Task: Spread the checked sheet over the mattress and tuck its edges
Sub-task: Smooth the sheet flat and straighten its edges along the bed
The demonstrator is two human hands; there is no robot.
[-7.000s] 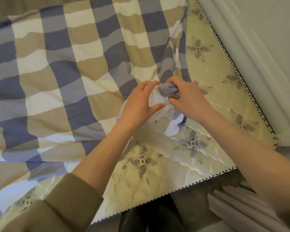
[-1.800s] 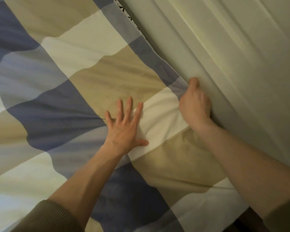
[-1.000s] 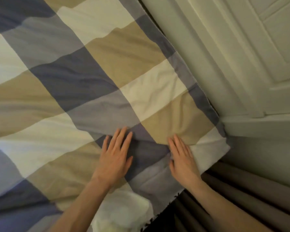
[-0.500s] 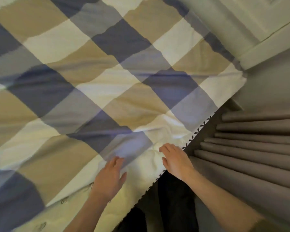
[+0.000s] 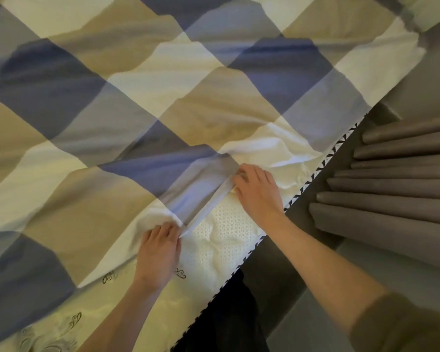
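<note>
The checked sheet (image 5: 163, 97) lies over the mattress (image 5: 221, 235), its edge short of the near rim. Open a moment ago, the left hand (image 5: 160, 250) and right hand (image 5: 258, 191) now pinch that edge, apart.

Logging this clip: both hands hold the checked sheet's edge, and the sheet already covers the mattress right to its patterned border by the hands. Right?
Not quite. The left hand and right hand do hold the edge of the checked sheet, but the head view shows a bare strip of mattress between that edge and the patterned border; the sheet stops short there.
</note>
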